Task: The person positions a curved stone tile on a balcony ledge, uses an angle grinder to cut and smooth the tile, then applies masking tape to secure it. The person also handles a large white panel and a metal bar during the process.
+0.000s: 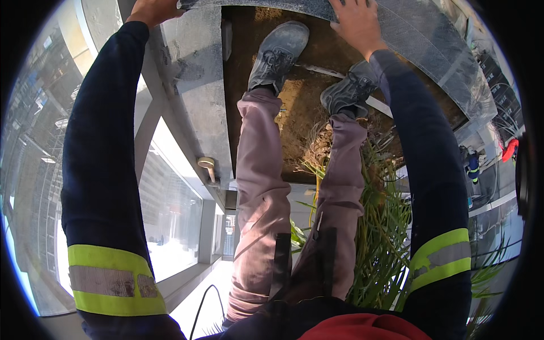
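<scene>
Stone slab (396,34) spans the top, above the soil bed (306,96); right hand (357,22) lies flat on it, left hand (153,10) grips its corner; poor footing on loose soil might shift it.

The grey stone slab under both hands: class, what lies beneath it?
Below the grey stone slab, brown soil shows, where both grey shoes stand. Whatever sits directly under the slab is covered.

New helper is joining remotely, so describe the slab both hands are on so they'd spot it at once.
Start at the soil bed where both shoes stand. Along its far edge, at the picture's top, lies a grey stone slab, with the left hand and right hand on it. Unlike the pale ledge alongside, it is dark, speckled and curved.
</scene>
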`<state>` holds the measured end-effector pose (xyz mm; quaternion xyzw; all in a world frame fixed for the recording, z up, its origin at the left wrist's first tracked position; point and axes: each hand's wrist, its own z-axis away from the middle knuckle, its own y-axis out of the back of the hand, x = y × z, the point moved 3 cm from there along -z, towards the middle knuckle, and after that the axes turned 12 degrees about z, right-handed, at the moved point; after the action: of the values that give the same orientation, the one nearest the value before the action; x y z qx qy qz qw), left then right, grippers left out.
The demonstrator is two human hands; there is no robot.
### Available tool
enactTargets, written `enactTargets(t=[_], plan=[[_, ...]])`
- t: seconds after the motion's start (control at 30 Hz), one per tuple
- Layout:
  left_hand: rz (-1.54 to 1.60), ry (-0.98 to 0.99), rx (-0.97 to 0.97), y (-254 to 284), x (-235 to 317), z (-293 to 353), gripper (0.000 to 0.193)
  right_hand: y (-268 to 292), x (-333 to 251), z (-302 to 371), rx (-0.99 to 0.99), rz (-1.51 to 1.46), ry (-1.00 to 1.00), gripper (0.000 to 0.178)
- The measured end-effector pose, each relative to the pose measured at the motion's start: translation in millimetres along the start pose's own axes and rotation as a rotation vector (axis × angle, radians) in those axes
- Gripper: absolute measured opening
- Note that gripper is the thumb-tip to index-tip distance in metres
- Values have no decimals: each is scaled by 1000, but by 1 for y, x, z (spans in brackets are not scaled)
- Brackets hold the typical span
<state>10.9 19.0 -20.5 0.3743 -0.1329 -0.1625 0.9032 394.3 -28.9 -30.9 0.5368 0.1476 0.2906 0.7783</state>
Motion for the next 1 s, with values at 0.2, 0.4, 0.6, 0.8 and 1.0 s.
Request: enactTargets(t=[0.2, 0.4, 0.6, 0.8, 1.0], plan=[[-113, -18, 199, -12, 8, 5, 118, 7, 6, 1, 72, -104, 6, 104], [98, -184, 183, 1, 94, -14, 126, 8, 42, 29, -50, -141, -76, 118], [85, -91, 326, -36, 147, -56, 120, -38, 139, 111, -212, 22, -113, 116], [-68, -60, 235, -37, 135, -72, 125, -92, 235, 193, -216, 215, -118, 113], [-152, -48, 222, -45, 128, -74, 126, -79, 258, 201, -244, 90, -45, 112]])
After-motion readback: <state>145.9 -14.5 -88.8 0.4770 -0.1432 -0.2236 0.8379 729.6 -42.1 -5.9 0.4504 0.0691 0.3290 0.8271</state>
